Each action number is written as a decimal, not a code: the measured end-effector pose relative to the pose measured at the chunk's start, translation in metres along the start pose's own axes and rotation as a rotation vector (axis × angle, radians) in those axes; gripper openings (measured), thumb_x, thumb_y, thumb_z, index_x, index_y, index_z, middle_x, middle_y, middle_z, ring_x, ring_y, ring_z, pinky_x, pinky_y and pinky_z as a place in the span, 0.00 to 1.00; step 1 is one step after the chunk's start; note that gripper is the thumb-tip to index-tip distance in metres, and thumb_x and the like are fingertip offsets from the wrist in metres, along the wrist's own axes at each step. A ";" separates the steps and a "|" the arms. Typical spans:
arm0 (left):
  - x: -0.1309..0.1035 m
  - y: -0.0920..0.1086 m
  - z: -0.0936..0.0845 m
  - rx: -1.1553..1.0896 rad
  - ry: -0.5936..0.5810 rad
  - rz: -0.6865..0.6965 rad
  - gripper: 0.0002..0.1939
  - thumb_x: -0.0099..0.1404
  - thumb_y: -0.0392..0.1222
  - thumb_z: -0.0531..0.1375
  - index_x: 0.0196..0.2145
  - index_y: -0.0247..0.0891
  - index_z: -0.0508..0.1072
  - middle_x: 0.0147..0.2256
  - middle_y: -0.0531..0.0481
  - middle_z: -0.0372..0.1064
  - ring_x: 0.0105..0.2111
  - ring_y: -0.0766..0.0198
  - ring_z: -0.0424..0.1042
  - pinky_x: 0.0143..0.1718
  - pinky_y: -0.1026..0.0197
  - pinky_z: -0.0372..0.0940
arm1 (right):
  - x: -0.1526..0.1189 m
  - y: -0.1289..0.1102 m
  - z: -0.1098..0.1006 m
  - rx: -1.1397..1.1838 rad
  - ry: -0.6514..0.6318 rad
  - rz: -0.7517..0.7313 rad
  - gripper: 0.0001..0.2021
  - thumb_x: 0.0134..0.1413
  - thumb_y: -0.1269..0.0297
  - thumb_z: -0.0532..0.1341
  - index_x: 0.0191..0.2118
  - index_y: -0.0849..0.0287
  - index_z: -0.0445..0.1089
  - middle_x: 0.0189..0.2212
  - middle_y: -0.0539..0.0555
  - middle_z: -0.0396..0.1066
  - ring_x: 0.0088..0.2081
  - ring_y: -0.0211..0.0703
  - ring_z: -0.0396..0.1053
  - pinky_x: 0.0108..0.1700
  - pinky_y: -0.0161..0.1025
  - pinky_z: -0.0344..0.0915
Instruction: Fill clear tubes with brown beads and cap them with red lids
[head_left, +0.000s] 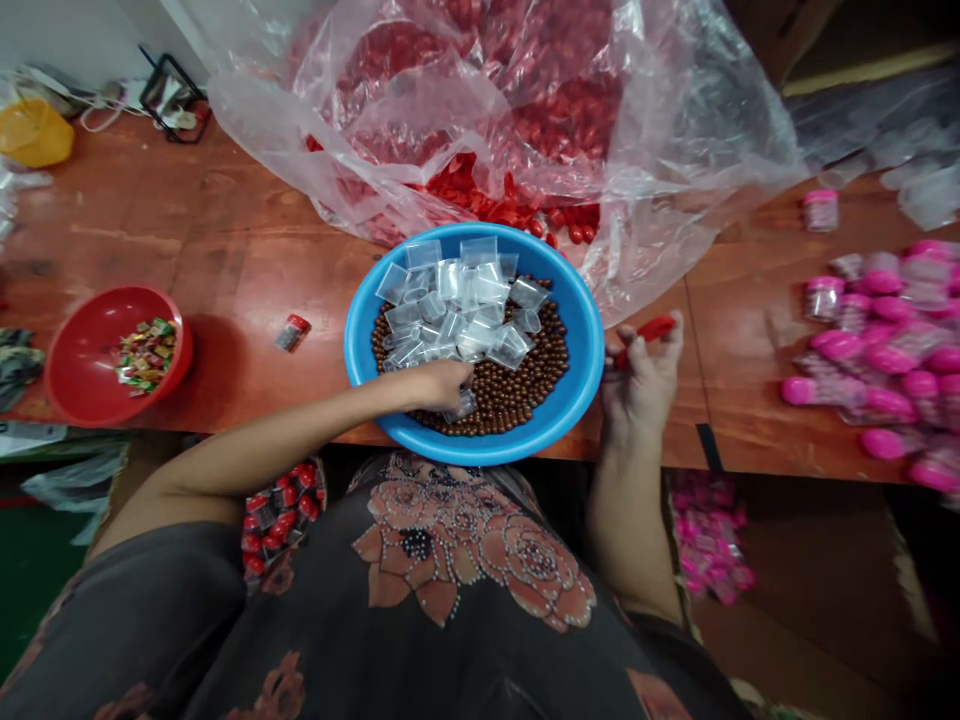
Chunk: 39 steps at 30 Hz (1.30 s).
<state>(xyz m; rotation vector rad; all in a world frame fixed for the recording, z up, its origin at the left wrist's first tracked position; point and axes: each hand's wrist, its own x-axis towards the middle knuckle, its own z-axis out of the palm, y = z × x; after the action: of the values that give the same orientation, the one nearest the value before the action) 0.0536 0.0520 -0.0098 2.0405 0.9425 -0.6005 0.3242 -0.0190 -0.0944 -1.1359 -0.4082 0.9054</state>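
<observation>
A blue basin point(589, 385) stands at the table edge in front of me. Brown round balls point(517, 390) cover its bottom, and a heap of clear plastic cups point(469, 300) lies on them. Inside the basin, my left hand point(442, 385) is closed round a clear plastic cup point(461, 405), down among the balls. Just right of the basin, my right hand point(641, 375) is raised with a red plastic lid point(656, 328) between thumb and fingers. One small filled jar with a red lid point(291, 332) lies on its side to the left.
Behind the basin spreads a clear plastic bag point(652, 220) of red pieces. A red bowl point(64, 375) with wrapped sweets point(146, 355) sits left. Pink-lidded jars point(892, 340) pile up at right. Below the table edge are red-lidded jars point(281, 510) and more pink ones point(709, 535).
</observation>
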 end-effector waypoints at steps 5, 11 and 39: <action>0.019 0.004 0.001 -0.174 0.017 -0.093 0.19 0.47 0.36 0.69 0.39 0.34 0.76 0.29 0.50 0.71 0.29 0.62 0.67 0.32 0.61 0.58 | -0.049 -0.016 -0.021 0.061 0.111 0.054 0.26 0.43 0.62 0.71 0.49 0.48 0.66 0.34 0.44 0.72 0.26 0.30 0.70 0.24 0.27 0.62; 0.041 0.013 0.015 -0.399 0.205 -0.018 0.19 0.44 0.32 0.70 0.37 0.32 0.75 0.26 0.50 0.70 0.30 0.60 0.69 0.34 0.59 0.59 | -0.065 -0.041 -0.010 0.058 -0.031 0.011 0.17 0.48 0.53 0.69 0.43 0.50 0.70 0.21 0.41 0.57 0.21 0.28 0.58 0.22 0.28 0.58; 0.036 0.026 0.011 -1.493 0.086 0.324 0.19 0.47 0.23 0.66 0.38 0.34 0.73 0.36 0.48 0.75 0.38 0.64 0.73 0.48 0.54 0.64 | -0.082 -0.042 0.028 -0.358 -0.140 -0.277 0.17 0.55 0.61 0.66 0.51 0.49 0.73 0.40 0.50 0.78 0.39 0.37 0.75 0.43 0.38 0.72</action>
<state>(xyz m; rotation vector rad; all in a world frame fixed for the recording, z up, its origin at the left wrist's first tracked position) 0.0950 0.0468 -0.0287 0.7930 0.6864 0.3578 0.2729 -0.0719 -0.0329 -1.3044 -0.8462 0.6843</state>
